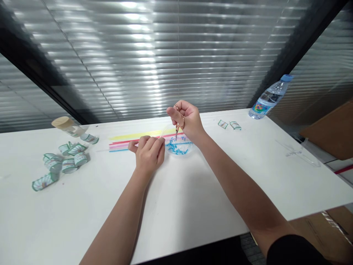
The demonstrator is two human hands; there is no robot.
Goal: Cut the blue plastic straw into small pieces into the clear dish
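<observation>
My right hand [190, 121] has its thumb and fingers in the gold-coloured handles of a small pair of scissors [177, 133], blades pointing down over a clear plastic bowl [180, 156]. Inside the bowl lie many short blue cut pieces [174, 149]. At the bowl's left edge, my left hand [149, 152] is closed, its fingers curled around a thin blue straw [180, 143] that reaches across the bowl near the blades. Behind and beneath that hand lie long thin straws: yellow straws [138, 135], red straws [121, 142] and pink ones. The fingers partly hide them.
Several green-and-white printed wrappers or rolls [69, 165] lie at left, beside a tipped clear container with a beige lid [63, 122]. Two small printed packets [235, 125] lie right of the bowl. A water bottle [268, 98] and clear plastic scraps [300, 154] are at right. Blinds [215, 55] stand behind the table.
</observation>
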